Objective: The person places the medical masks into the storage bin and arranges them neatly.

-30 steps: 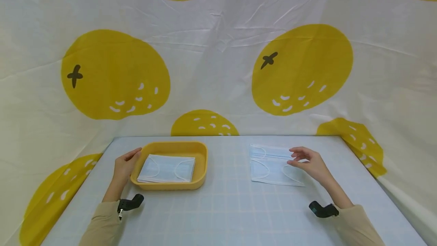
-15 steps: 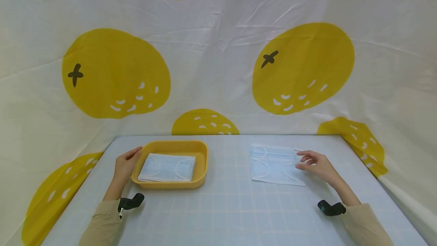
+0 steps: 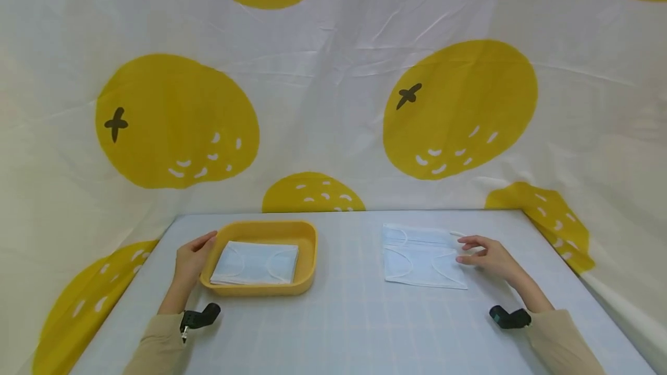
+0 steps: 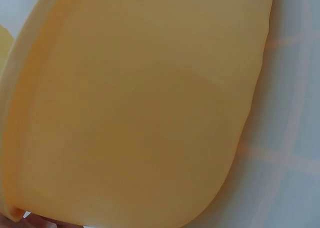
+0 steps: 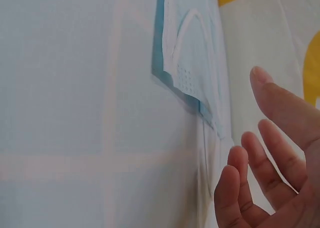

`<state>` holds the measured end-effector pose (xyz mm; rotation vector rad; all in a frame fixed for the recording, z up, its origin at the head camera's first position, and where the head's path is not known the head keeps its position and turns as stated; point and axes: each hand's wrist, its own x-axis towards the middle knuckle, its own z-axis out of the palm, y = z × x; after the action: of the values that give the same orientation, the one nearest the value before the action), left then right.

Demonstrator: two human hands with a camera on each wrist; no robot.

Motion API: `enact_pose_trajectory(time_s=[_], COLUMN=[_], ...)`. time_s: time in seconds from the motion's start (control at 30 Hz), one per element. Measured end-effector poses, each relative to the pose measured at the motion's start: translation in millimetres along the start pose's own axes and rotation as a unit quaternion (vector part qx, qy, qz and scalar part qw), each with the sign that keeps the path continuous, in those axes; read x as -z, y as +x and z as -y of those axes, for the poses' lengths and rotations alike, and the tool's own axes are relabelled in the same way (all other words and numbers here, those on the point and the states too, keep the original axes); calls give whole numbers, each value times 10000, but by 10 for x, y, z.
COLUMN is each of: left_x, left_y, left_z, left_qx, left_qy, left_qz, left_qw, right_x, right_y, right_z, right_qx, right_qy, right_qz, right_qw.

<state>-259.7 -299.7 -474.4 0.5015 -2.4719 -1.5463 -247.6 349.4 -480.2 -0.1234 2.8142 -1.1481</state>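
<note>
My left hand [image 3: 190, 260] holds the left rim of a yellow tray [image 3: 311, 256]; in the left wrist view its fingers [image 4: 47, 221] show just beneath the rim at the lower left. Inside the tray lies a neat stack of light blue face masks [image 3: 255, 263]. On the right, several more face masks [image 3: 423, 265] lie flat and overlapping, white ear loops on top. Beside their right edge hovers my right hand [image 3: 492, 258], thumb and fingers apart and loosely bent, with nothing between them. The right wrist view shows a mask corner [image 5: 187, 80] left of that hand.
Pale blue checked cloth covers the table [image 3: 344, 323]. Behind it hangs a white curtain [image 3: 323, 109] printed with large yellow fruit. Each wrist carries a black camera mount [image 3: 200, 316].
The right hand has drawn back to the right from over the masks to beside their edge. The left hand and tray keep their place; the head view has tilted slightly.
</note>
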Motion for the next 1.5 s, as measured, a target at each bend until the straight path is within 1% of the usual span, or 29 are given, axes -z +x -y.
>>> enact_pose_trajectory(time_s=[0.07,0.3,0.43,0.6,0.77,0.87,0.93,1.1,1.27,1.33,1.5], left_x=[-10,-32,-31,-10,14,13,7,-17,-18,-16,-14], left_y=[-10,17,23,6,1,-3,-10,9,24,21,4], left_z=[2,-9,-1,17,-23,-32,-27,-24,-25,-27,-32], left_qx=[20,21,48,50,47,69,1,-9,112,141,148], left_qy=[16,18,59,76,113,103,64,-2,62,73,99], left_qz=[-28,-173,-240,-147,-18,-46,-54,1,1,-2,-7], left_qw=[10000,9998,9997,9999,9999,9999,10000,10000,9999,9999,9998], right_x=[-8,-41,-93,-134,-147,-146,-140,-110,-94,-83,-55], right_y=[11,60,89,99,132,137,133,94,70,57,26], right_z=[8,68,56,38,10,9,11,28,82,115,175], right_qx=[-32,220,270,168,75,45,27,12,126,100,104], right_qy=[-62,-160,-215,-333,-383,-401,-423,-489,-498,-498,-558], right_qz=[-4,93,132,100,126,139,157,184,173,148,178], right_qw=[10000,9996,9993,9993,9992,9991,9990,9986,9985,9986,9982])
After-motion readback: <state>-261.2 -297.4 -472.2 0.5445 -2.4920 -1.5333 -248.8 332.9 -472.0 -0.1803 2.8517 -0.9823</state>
